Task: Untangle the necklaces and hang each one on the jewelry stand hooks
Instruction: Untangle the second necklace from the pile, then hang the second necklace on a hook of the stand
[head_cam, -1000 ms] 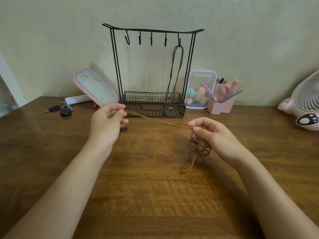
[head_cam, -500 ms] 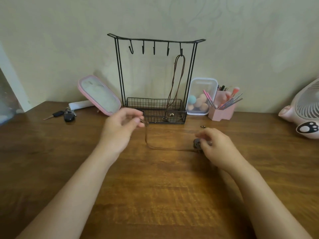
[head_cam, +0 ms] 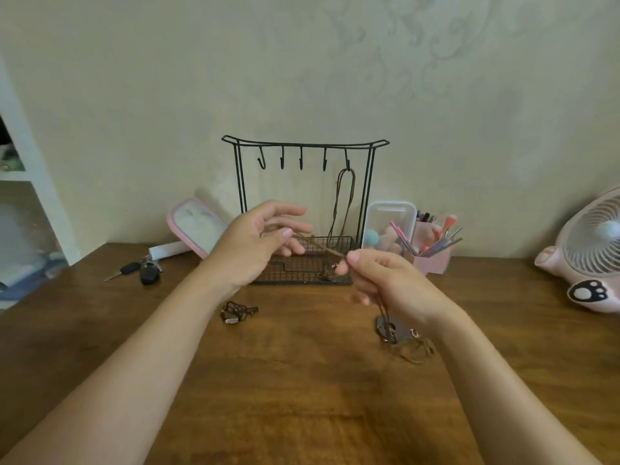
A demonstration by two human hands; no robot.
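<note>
A brown cord necklace (head_cam: pixel 318 245) stretches taut between my left hand (head_cam: pixel 258 243) and my right hand (head_cam: pixel 385 283), both pinching it in front of the black wire jewelry stand (head_cam: pixel 305 146). The cord runs down from my right hand to a metal pendant (head_cam: pixel 387 328) just above the table. One brown necklace (head_cam: pixel 344 203) hangs on the stand's rightmost hook. A small dark necklace heap (head_cam: pixel 236 312) lies below my left wrist. Another loose tangle of cord (head_cam: pixel 414 349) lies under my right wrist.
Keys (head_cam: pixel 141 270) and a pink-rimmed mirror (head_cam: pixel 194 226) are at the back left. A clear box of sponges (head_cam: pixel 385 226), a pink brush holder (head_cam: pixel 432 250) and a pink fan (head_cam: pixel 590 250) stand at the back right. The wooden table (head_cam: pixel 302 397) extends toward me.
Both hands have risen off the table and pulled the cord taut in front of the stand's basket. The pendant came up from the table. The camera tilted up.
</note>
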